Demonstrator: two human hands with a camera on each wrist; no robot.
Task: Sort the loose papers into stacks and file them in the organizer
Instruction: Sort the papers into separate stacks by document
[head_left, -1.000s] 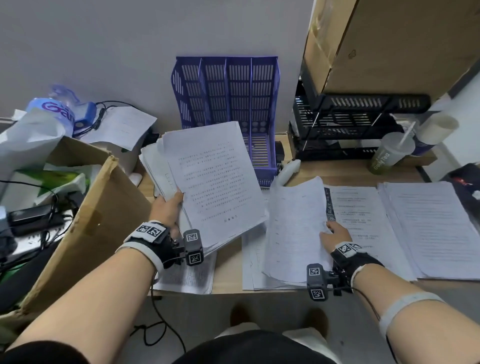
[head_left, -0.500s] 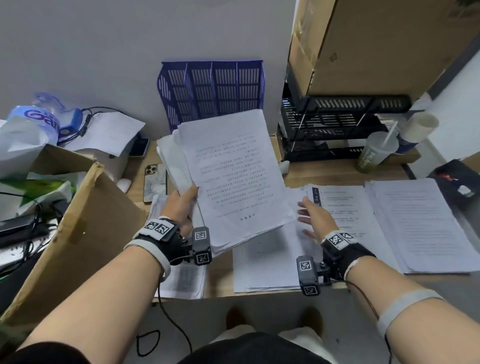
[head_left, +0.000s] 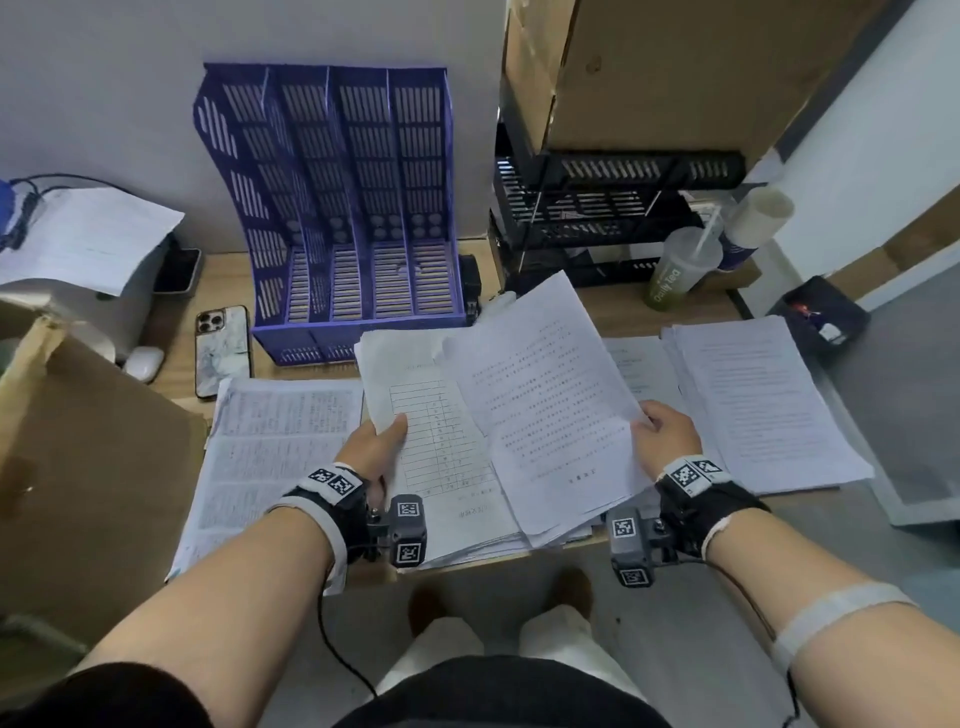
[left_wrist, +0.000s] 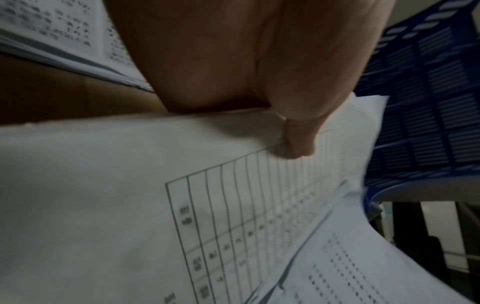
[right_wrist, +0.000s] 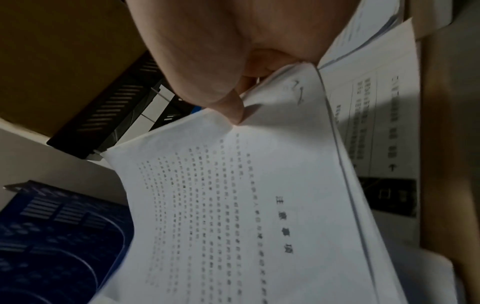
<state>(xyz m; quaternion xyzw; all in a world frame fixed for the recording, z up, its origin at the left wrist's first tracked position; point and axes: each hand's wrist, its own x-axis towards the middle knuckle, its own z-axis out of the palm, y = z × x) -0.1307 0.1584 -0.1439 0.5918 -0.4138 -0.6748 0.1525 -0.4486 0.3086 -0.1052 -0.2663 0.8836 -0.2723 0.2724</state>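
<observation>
My left hand (head_left: 382, 441) grips a thick bundle of papers (head_left: 447, 488) by its left edge, thumb on a sheet with a printed table (left_wrist: 233, 205). My right hand (head_left: 657, 434) pinches the right edge of the top text sheet (head_left: 545, 410) and lifts it off the bundle; the thumb (right_wrist: 228, 105) presses on that sheet (right_wrist: 233, 205). The blue slotted organizer (head_left: 343, 218) stands empty against the wall behind the bundle. One paper stack (head_left: 275, 447) lies on the desk to the left, another stack (head_left: 758, 405) to the right.
A phone (head_left: 222, 349) and a white mouse (head_left: 144, 362) lie left of the organizer. A cardboard box (head_left: 88, 467) sits at the left. A black tray rack (head_left: 613, 208) under a big carton (head_left: 675, 67), and a drink cup (head_left: 680, 267), stand at the back right.
The left hand carried the bundle from the left to the middle of the desk. The right hand let go of the sheets on the desk and took hold of the bundle's top sheet.
</observation>
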